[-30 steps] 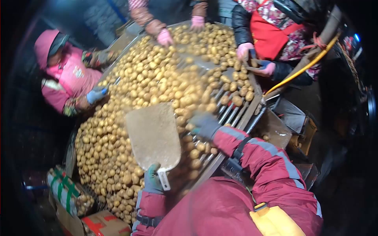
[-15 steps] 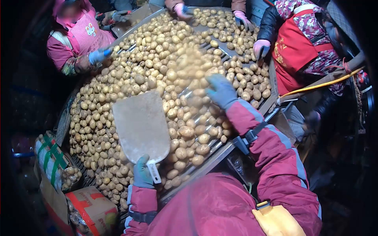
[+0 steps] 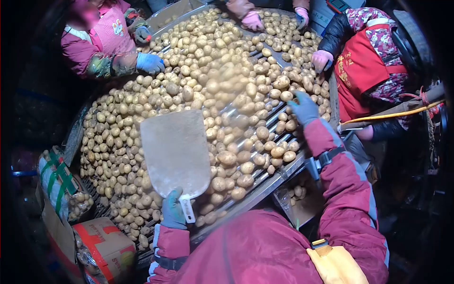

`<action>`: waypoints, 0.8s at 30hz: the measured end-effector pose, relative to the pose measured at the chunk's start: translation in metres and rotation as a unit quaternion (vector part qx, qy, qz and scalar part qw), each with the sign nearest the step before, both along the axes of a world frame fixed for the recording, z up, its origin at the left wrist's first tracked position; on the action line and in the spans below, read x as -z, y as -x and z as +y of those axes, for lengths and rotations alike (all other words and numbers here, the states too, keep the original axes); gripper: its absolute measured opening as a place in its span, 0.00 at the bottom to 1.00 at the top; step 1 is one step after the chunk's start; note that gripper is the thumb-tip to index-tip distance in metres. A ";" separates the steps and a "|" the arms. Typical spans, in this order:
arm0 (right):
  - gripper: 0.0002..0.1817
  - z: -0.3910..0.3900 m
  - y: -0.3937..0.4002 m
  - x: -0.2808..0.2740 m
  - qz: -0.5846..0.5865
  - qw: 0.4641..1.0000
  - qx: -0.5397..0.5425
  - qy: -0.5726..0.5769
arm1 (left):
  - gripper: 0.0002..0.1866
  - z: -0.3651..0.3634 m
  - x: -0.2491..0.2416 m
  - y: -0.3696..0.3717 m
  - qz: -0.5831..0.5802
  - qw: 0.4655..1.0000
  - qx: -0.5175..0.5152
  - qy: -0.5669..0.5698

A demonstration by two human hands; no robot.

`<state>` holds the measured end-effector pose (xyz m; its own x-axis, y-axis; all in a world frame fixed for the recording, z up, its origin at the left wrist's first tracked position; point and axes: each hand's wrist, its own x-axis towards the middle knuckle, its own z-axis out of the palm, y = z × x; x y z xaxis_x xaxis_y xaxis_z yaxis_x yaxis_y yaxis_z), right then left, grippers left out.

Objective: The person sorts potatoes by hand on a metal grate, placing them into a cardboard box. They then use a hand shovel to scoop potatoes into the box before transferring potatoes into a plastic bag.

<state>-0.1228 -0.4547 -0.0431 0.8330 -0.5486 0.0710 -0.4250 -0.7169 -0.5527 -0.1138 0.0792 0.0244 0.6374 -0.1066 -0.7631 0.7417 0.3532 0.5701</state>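
Note:
My left hand (image 3: 173, 211), in a blue-grey glove, is closed round the short white handle of a flat scoop (image 3: 176, 154). The scoop's broad, pale, dusty blade lies tilted over the heap of potatoes (image 3: 124, 142). Reaching to the right side of the heap, my gloved right hand (image 3: 305, 108) has its fingers apart and partly bent close to several potatoes, with none visibly held. Between my hands the slatted metal sorting table (image 3: 279, 124) shows through thin spots in the heap. A streak of potatoes (image 3: 227, 87) in the middle is blurred.
Co-workers' gloved hands (image 3: 150, 63) rest at the left, far and right sides of the potatoes. Taped boxes (image 3: 106, 248) stand at the lower left. Below the near rim (image 3: 250, 202) is a box holding potatoes (image 3: 297, 193). A yellow hose (image 3: 397, 112) runs along the right.
My right hand has moved right, away from the middle of the heap, and more slats show there. The co-worker's hand at left has reached further onto the potatoes. My left hand still grips the scoop.

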 end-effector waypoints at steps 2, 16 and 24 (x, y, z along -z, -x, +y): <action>0.24 0.045 -0.025 -0.011 -0.085 0.995 -0.059 -0.013 | 0.18 -0.004 0.003 0.001 0.000 1.000 0.008 -0.002; 0.23 -0.007 -0.058 0.044 0.008 0.970 -0.132 0.205 | 0.15 -0.030 -0.011 0.016 -0.009 0.998 0.042 -0.041; 0.22 0.031 -0.026 0.014 -0.069 0.989 -0.055 0.115 | 0.15 -0.033 0.002 0.016 -0.009 0.999 0.038 -0.020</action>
<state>-0.0969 -0.4241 -0.0573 0.8610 -0.4105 0.3003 -0.2692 -0.8687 -0.4158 -0.1294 0.0463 0.0229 0.6421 -0.1238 -0.7566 0.7550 0.2731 0.5961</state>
